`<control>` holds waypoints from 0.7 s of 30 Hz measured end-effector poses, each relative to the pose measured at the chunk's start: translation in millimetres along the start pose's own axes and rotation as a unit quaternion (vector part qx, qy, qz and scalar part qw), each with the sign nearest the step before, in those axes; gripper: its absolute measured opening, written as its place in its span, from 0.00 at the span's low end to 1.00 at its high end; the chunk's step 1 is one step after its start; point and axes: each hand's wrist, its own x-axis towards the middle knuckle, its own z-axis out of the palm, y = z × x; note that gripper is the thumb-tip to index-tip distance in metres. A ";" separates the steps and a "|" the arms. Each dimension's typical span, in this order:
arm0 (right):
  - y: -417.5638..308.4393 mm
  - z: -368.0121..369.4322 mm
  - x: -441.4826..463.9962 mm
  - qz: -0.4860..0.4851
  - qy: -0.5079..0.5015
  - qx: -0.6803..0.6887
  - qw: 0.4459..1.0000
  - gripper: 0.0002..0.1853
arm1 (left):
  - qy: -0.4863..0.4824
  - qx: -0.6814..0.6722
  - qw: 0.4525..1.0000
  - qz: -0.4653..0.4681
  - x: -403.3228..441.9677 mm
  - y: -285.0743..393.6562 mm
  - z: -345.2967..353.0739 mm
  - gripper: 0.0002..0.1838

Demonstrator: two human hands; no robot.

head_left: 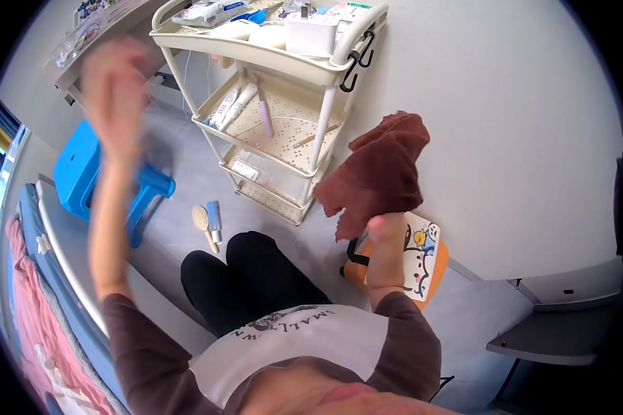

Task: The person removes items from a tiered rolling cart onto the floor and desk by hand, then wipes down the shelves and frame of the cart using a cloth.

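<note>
A dark reddish-brown cloth [384, 166] is draped over my right hand [378, 227], which is raised to the right of the cart. Only the thumb side and wrist show; the cloth covers the other fingers. My left hand [118, 86] is lifted at the upper left, in front of the desk and above the blue stool. Motion smears its fingers, so their pose is unclear, and I make out nothing in it.
A cream tiered cart [256, 48] carries boxes and small items. The blue stool [79, 169] stands left, beside the bed [31, 277]. On the floor lie a hairbrush [201, 220] and a blue-and-white tube [214, 220]. An orange seat [434, 280] with a cartoon print is at right.
</note>
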 end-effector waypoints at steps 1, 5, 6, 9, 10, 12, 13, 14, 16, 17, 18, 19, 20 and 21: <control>-5.0 1.0 2.1 -0.019 -0.020 -0.033 0.999 0.34 | -0.156 -0.048 0.987 0.010 -34.9 47.3 20.8 0.30; -75.8 6.2 13.2 0.023 0.018 -0.059 0.998 0.29 | -0.302 -0.248 0.916 -0.087 -97.3 133.2 92.6 0.20; -78.8 1.0 12.6 -0.005 0.012 -0.063 0.998 0.27 | -0.296 -0.286 0.899 -0.152 -98.5 136.8 95.2 0.13; -47.6 -2.2 -8.6 0.087 0.042 -0.133 0.986 0.21 | -0.270 -0.242 0.931 -0.043 -100.1 142.7 96.4 0.09; -29.7 -5.6 -18.7 0.102 0.037 -0.191 0.976 0.18 | -0.272 -0.263 0.925 0.003 -102.1 147.7 96.9 0.10; -8.5 -8.9 -17.4 0.107 0.072 -0.222 0.967 0.16 | -0.348 -0.324 0.880 0.015 -100.9 163.6 102.8 0.09; -4.5 -8.2 -0.5 0.096 0.116 -0.196 0.969 0.17 | -0.384 -0.334 0.859 0.064 -97.8 168.4 107.9 0.10; -1.1 -6.9 19.1 0.086 0.161 -0.170 0.968 0.17 | -0.363 -0.210 0.890 0.180 -91.0 168.9 110.2 0.11; 2.4 -4.8 57.8 0.068 0.250 -0.114 0.959 0.18 | -0.183 -0.129 0.943 0.248 -71.6 157.2 127.1 0.09; -1.1 -4.1 72.5 0.075 0.285 -0.086 0.952 0.18 | -0.120 -0.083 0.958 0.248 -51.7 148.4 126.8 0.11; -4.6 -3.3 87.2 0.079 0.320 -0.057 0.942 0.17 | -0.133 0.012 0.963 0.236 -31.8 140.1 119.5 0.13; -12.7 -8.5 94.4 0.076 0.320 0.028 0.944 0.17 | -0.131 0.084 0.956 0.247 -10.9 127.3 116.4 0.14; -20.8 -13.6 101.4 0.073 0.322 0.113 0.937 0.16 | -0.090 0.187 0.935 0.288 4.2 119.3 117.4 0.14; -28.1 -22.2 105.5 0.041 0.291 0.253 0.922 0.16 | -0.126 0.255 0.905 0.315 18.8 120.9 114.5 0.15</control>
